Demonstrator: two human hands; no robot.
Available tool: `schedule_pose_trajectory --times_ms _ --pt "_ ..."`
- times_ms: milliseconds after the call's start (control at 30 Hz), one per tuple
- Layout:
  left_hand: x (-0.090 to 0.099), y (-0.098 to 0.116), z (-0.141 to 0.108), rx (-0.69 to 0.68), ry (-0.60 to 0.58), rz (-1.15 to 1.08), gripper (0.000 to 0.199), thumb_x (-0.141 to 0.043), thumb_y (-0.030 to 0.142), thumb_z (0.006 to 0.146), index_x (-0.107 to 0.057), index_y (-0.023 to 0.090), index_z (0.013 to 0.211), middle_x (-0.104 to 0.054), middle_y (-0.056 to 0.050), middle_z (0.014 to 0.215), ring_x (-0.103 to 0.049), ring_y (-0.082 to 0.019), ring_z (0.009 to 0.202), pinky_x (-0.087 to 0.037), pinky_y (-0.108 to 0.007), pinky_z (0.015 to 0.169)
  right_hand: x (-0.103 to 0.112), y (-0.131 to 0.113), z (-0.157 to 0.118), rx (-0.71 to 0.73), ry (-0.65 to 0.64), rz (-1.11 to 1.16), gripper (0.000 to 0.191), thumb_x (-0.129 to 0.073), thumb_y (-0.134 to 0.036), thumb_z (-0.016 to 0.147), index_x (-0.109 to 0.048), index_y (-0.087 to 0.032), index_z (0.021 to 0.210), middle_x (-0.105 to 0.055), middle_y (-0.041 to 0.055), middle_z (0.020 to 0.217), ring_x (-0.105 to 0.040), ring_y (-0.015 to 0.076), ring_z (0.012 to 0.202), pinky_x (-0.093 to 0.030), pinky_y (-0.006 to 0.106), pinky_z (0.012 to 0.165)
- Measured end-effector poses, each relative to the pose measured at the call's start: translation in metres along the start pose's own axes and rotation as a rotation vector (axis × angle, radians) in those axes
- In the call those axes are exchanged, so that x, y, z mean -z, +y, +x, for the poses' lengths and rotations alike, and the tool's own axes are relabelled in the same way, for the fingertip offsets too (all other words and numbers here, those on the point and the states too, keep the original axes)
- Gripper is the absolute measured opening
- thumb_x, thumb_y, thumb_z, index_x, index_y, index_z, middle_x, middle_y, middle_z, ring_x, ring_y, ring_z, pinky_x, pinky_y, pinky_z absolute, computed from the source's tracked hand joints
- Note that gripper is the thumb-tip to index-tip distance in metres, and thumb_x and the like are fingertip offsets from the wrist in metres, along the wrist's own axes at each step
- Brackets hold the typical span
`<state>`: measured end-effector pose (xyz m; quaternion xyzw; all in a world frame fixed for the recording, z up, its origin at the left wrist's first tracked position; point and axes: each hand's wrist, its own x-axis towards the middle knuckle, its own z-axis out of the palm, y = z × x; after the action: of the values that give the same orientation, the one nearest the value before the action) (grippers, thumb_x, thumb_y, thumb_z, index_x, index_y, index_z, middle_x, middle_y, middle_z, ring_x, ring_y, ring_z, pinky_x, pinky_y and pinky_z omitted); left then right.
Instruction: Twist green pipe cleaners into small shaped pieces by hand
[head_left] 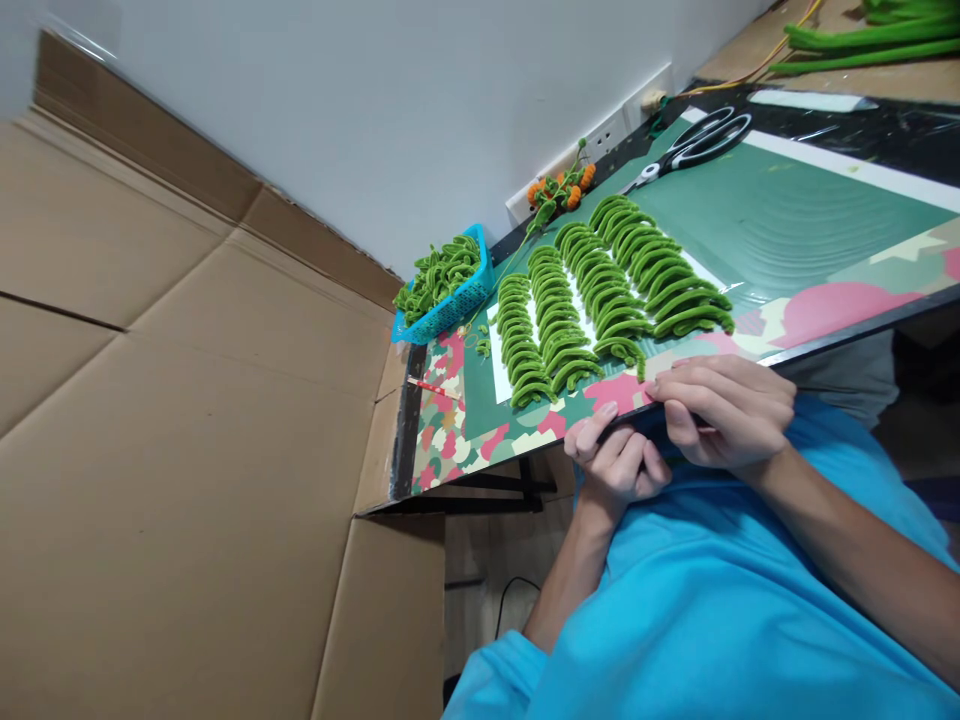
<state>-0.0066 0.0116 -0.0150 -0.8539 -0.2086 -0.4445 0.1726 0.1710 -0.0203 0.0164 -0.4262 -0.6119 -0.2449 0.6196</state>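
Both hands are held at the near edge of the table (847,330), just below the rows of green curved pieces (600,290). The left hand (619,455) is seen with its fingers curled together, fingertips touching the table edge; whether anything is held in it cannot be told. The right hand (727,405) is laid just beside it, fingers bent and drawn together over the edge, and what they pinch, if anything, cannot be told. The green pieces are set in four rows on a white sheet (501,375) over a green mat (787,220), the nearest piece lying just beside the right hand. A blue basket (457,305) filled with more green pieces is seen at the far left of the table. Scissors (694,140) are seen on the far side, and an orange-and-green sprig (561,190) lies near the wall. Cardboard (172,420) is seen at the left.
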Motion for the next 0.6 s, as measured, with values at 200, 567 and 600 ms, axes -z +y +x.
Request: schedule_pose_trajectory --times_ms 200,567,600 --pt "0.0 0.002 0.007 0.009 0.032 -0.01 0.022 -0.062 0.024 0.088 -0.065 0.027 0.066 -0.067 -0.001 0.06 -0.07 -0.024 0.109 -0.043 -0.04 0.097 0.0 0.0 0.002 -0.005 -0.001 0.012 0.013 -0.062 -0.016 0.095 -0.071 -0.021 0.102 -0.077 0.0013 0.08 -0.073 0.0174 0.077 -0.06 0.031 0.078" --pt "0.0 0.003 0.012 0.013 0.053 -0.05 0.023 -0.06 0.02 0.088 -0.062 0.026 0.066 -0.065 0.0 0.058 -0.069 -0.023 0.108 -0.041 -0.039 0.097 0.0 0.0 0.001 -0.013 -0.003 -0.001 0.015 -0.062 -0.016 0.094 -0.07 -0.023 0.104 -0.078 0.0005 0.081 -0.074 0.018 0.077 -0.06 0.031 0.077" --pt "0.0 0.004 0.013 0.015 0.054 -0.053 0.022 -0.06 0.02 0.088 -0.061 0.025 0.066 -0.065 0.0 0.058 -0.068 -0.023 0.108 -0.04 -0.039 0.097 0.0 0.0 0.001 -0.013 -0.002 -0.001 0.014 -0.062 -0.016 0.094 -0.07 -0.023 0.105 -0.078 0.0008 0.081 -0.074 0.0182 0.077 -0.06 0.031 0.077"
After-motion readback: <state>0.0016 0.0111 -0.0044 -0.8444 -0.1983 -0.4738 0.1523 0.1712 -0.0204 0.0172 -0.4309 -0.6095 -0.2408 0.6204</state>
